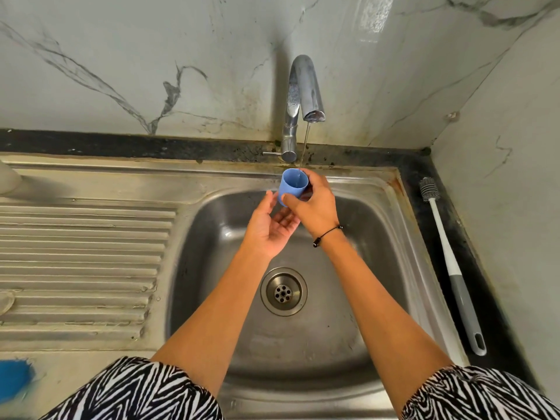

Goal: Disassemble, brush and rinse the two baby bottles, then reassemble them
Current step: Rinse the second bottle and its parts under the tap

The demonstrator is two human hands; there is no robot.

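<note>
Under the tap (304, 95), over the sink (403, 219), the right hand (315, 209) grips a blue cap (292, 186), mouth up, in a thin stream of water. Just below, the left hand (269, 230) is spread, palm up. A bottle brush (448, 259) lies on the desk at right.

Blue cap (292, 187) is held open-end-up by right hand (315, 204) under tap (303, 95); thin stream is caught inside it. Left hand (269, 228) is kept palm-up just below, fingers relaxed, nothing gripped. Both are positioned over steel sink (378, 237). Bottle brush (448, 262) is laid flat on dark worktop (424, 177) at right.
</note>
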